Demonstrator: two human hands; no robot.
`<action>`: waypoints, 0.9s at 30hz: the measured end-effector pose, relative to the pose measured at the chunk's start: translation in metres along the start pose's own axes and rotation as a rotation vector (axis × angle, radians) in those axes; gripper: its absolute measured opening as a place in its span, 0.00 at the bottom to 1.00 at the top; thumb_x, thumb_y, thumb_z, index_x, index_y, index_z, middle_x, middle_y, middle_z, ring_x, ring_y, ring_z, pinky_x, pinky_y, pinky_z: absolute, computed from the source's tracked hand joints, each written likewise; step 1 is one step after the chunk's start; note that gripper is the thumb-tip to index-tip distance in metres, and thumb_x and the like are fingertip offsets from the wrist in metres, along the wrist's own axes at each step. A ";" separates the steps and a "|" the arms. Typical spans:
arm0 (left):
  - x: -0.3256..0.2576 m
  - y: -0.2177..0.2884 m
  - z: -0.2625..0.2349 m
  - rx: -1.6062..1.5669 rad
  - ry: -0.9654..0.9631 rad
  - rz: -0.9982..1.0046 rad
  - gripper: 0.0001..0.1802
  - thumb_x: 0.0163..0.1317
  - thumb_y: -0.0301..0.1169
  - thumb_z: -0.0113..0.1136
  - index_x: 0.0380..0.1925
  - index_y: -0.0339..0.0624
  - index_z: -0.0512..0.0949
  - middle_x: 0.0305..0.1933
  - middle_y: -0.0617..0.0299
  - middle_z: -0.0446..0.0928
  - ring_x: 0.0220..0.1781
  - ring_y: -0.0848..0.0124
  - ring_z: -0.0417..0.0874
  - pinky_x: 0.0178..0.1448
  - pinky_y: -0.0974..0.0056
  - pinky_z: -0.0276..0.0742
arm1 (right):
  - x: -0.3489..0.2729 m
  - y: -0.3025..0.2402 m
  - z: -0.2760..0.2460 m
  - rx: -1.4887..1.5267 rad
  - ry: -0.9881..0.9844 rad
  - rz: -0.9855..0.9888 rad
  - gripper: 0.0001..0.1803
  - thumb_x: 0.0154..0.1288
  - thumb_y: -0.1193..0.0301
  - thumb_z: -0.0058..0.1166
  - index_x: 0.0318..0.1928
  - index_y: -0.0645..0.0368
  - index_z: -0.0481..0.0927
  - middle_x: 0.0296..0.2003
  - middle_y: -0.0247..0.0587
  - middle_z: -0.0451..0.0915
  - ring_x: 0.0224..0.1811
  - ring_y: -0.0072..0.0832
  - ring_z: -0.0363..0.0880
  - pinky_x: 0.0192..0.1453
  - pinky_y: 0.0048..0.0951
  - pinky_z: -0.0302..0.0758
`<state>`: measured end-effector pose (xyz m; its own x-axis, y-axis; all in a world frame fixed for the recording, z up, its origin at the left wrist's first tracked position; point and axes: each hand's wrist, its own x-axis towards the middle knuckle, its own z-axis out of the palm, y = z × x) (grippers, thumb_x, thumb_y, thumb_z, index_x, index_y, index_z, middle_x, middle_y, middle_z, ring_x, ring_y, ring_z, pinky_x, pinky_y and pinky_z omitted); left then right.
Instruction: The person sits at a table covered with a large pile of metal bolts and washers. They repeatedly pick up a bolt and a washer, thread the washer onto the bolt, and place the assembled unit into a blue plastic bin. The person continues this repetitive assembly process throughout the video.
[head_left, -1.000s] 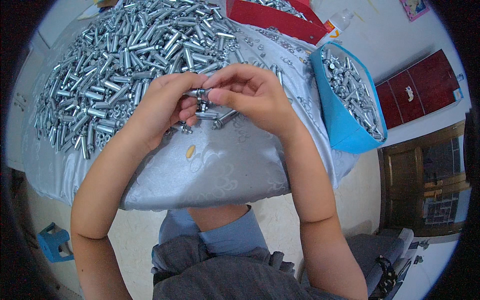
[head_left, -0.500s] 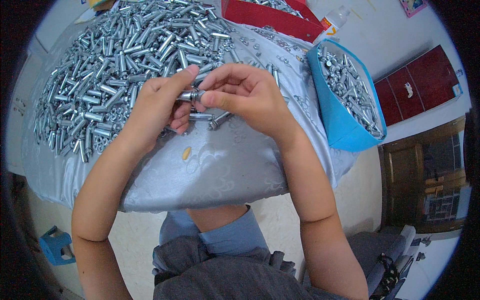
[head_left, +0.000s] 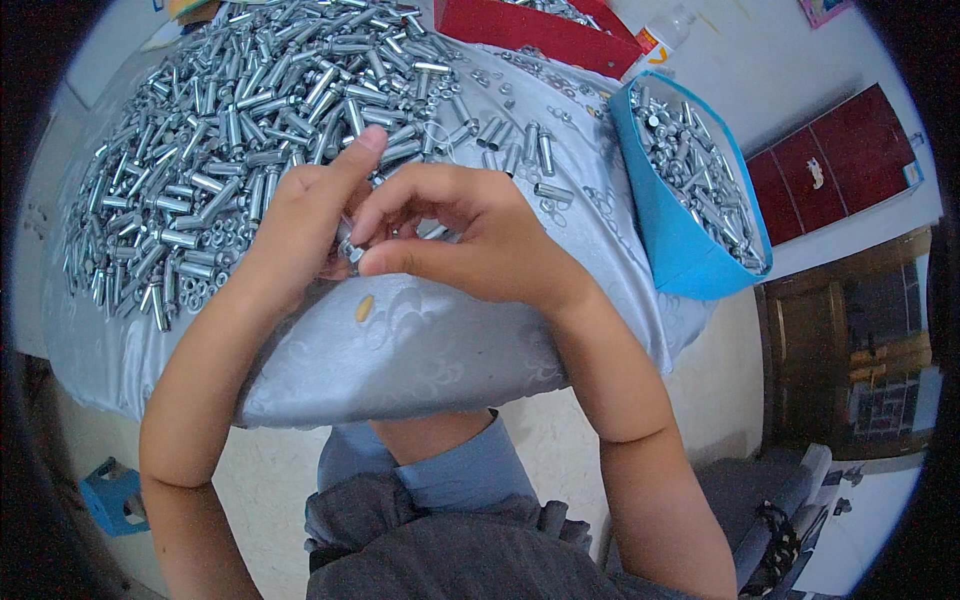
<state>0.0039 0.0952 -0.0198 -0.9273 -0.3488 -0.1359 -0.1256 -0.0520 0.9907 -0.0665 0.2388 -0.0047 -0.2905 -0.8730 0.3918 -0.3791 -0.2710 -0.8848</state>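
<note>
My left hand (head_left: 296, 225) is closed around a metal expansion anchor bolt (head_left: 350, 250), its thumb raised. Only the bolt's near end shows; the fingers hide the rest. Against that end, my right hand (head_left: 475, 235) presses its curled thumb and forefinger. Both hands are just above the near part of the table. Beyond and to the left of them lies a large heap of silvery anchor bolts (head_left: 240, 130). Several loose metal sleeves (head_left: 553, 192) lie to the right of the heap.
A silvery patterned cloth (head_left: 440, 370) covers the table, with a small yellowish piece (head_left: 365, 308) near me. At the right stands a blue bin (head_left: 690, 255) full of anchor bolts. A red box (head_left: 540, 35) holds more at the back, beside a plastic bottle (head_left: 665, 40).
My right hand has moved left and down, its fingers staying at the bolt's end. The bolt has tipped toward me and shows less. Loose sleeves behind the right hand have come into sight.
</note>
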 end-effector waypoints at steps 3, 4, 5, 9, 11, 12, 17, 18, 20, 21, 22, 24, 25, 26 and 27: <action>-0.005 0.011 0.000 0.035 0.058 -0.054 0.34 0.52 0.62 0.44 0.08 0.41 0.70 0.07 0.67 0.63 0.06 0.80 0.58 0.10 0.77 0.51 | 0.000 -0.002 -0.002 -0.013 0.017 0.001 0.11 0.49 0.79 0.58 0.36 0.63 0.75 0.33 0.35 0.76 0.36 0.19 0.74 0.43 0.20 0.70; -0.006 0.011 0.000 0.019 0.022 -0.074 0.35 0.52 0.63 0.43 0.08 0.41 0.69 0.07 0.67 0.62 0.05 0.80 0.57 0.09 0.76 0.49 | 0.000 0.000 -0.002 -0.010 0.018 0.001 0.11 0.49 0.79 0.57 0.36 0.63 0.75 0.33 0.35 0.76 0.36 0.19 0.73 0.42 0.20 0.70; -0.004 0.010 -0.002 0.013 -0.002 -0.077 0.35 0.52 0.63 0.43 0.08 0.42 0.68 0.06 0.67 0.62 0.06 0.80 0.58 0.09 0.76 0.49 | 0.000 0.001 -0.003 -0.009 0.018 0.000 0.11 0.50 0.79 0.57 0.37 0.63 0.75 0.33 0.35 0.76 0.36 0.19 0.73 0.42 0.20 0.70; -0.004 0.008 -0.003 0.029 -0.010 0.002 0.34 0.53 0.63 0.40 0.09 0.43 0.66 0.07 0.68 0.61 0.07 0.81 0.59 0.11 0.76 0.49 | 0.001 0.000 -0.005 0.154 0.046 0.040 0.10 0.51 0.79 0.56 0.36 0.64 0.74 0.32 0.35 0.75 0.35 0.17 0.73 0.41 0.18 0.70; -0.006 0.008 -0.001 0.024 -0.016 0.060 0.33 0.54 0.63 0.39 0.11 0.44 0.66 0.07 0.68 0.61 0.07 0.81 0.59 0.12 0.76 0.50 | 0.001 -0.004 -0.008 0.314 0.053 0.140 0.10 0.51 0.79 0.56 0.36 0.64 0.74 0.32 0.35 0.75 0.34 0.16 0.72 0.40 0.17 0.70; -0.007 0.007 -0.001 0.004 -0.043 0.075 0.33 0.55 0.62 0.39 0.12 0.44 0.66 0.08 0.68 0.62 0.08 0.81 0.60 0.12 0.76 0.51 | 0.001 -0.004 -0.009 0.344 0.067 0.153 0.10 0.51 0.78 0.56 0.36 0.64 0.74 0.31 0.34 0.75 0.34 0.16 0.72 0.39 0.17 0.70; -0.006 0.005 -0.010 -0.081 -0.241 0.229 0.27 0.58 0.56 0.42 0.18 0.42 0.67 0.10 0.68 0.61 0.10 0.81 0.59 0.14 0.76 0.52 | 0.001 -0.002 -0.014 0.345 0.101 0.158 0.11 0.54 0.74 0.55 0.38 0.64 0.73 0.30 0.34 0.74 0.33 0.17 0.73 0.38 0.17 0.71; -0.006 0.005 -0.009 -0.146 -0.280 0.253 0.26 0.58 0.54 0.43 0.19 0.41 0.67 0.10 0.69 0.61 0.11 0.82 0.59 0.14 0.76 0.52 | 0.002 -0.002 -0.015 0.360 0.129 0.142 0.10 0.54 0.75 0.55 0.38 0.64 0.74 0.30 0.35 0.75 0.32 0.18 0.74 0.38 0.18 0.71; -0.008 0.008 -0.006 -0.239 -0.330 0.222 0.20 0.60 0.48 0.47 0.22 0.41 0.67 0.11 0.71 0.59 0.12 0.82 0.58 0.16 0.76 0.54 | 0.004 -0.001 -0.018 0.386 0.186 0.111 0.08 0.54 0.75 0.54 0.36 0.63 0.75 0.30 0.35 0.76 0.31 0.19 0.74 0.36 0.19 0.72; -0.010 0.009 -0.004 -0.188 -0.329 0.249 0.21 0.60 0.49 0.45 0.22 0.41 0.67 0.12 0.70 0.59 0.12 0.82 0.57 0.15 0.76 0.52 | 0.005 -0.001 -0.019 0.352 0.213 0.096 0.08 0.55 0.75 0.54 0.37 0.63 0.75 0.30 0.35 0.76 0.31 0.19 0.75 0.36 0.19 0.72; -0.011 0.011 -0.001 -0.137 -0.328 0.275 0.22 0.60 0.51 0.43 0.22 0.42 0.66 0.13 0.70 0.58 0.12 0.82 0.56 0.15 0.76 0.51 | 0.006 -0.001 -0.021 0.319 0.240 0.080 0.09 0.55 0.76 0.53 0.37 0.63 0.75 0.30 0.35 0.76 0.32 0.19 0.75 0.36 0.19 0.72; -0.011 0.010 0.001 -0.070 -0.289 0.284 0.21 0.62 0.49 0.41 0.22 0.43 0.65 0.13 0.70 0.57 0.12 0.82 0.55 0.15 0.75 0.50 | 0.006 0.001 -0.020 0.192 0.289 0.034 0.10 0.55 0.76 0.53 0.39 0.63 0.75 0.31 0.36 0.76 0.32 0.20 0.75 0.37 0.19 0.72; -0.009 0.010 0.001 -0.103 -0.269 0.249 0.21 0.62 0.48 0.43 0.20 0.43 0.65 0.12 0.70 0.58 0.12 0.82 0.56 0.15 0.75 0.51 | 0.006 0.002 -0.019 0.098 0.310 0.002 0.11 0.54 0.75 0.54 0.40 0.63 0.75 0.31 0.36 0.77 0.32 0.20 0.75 0.37 0.19 0.72; -0.007 0.010 0.000 -0.135 -0.247 0.214 0.21 0.61 0.47 0.44 0.18 0.43 0.65 0.11 0.70 0.58 0.12 0.82 0.56 0.15 0.75 0.51 | 0.005 0.004 -0.017 0.006 0.331 -0.030 0.12 0.54 0.75 0.55 0.41 0.63 0.75 0.32 0.37 0.77 0.32 0.20 0.75 0.37 0.20 0.72; -0.005 0.010 -0.001 -0.167 -0.225 0.178 0.21 0.61 0.46 0.46 0.17 0.43 0.66 0.10 0.70 0.59 0.12 0.83 0.57 0.16 0.75 0.52 | 0.005 0.005 -0.015 -0.086 0.351 -0.063 0.13 0.53 0.75 0.55 0.42 0.63 0.76 0.32 0.37 0.77 0.32 0.20 0.75 0.38 0.20 0.72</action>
<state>0.0074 0.0951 -0.0093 -0.9864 -0.1519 0.0624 0.0879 -0.1674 0.9820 -0.0834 0.2392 -0.0033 -0.5423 -0.6597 0.5203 -0.4735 -0.2716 -0.8379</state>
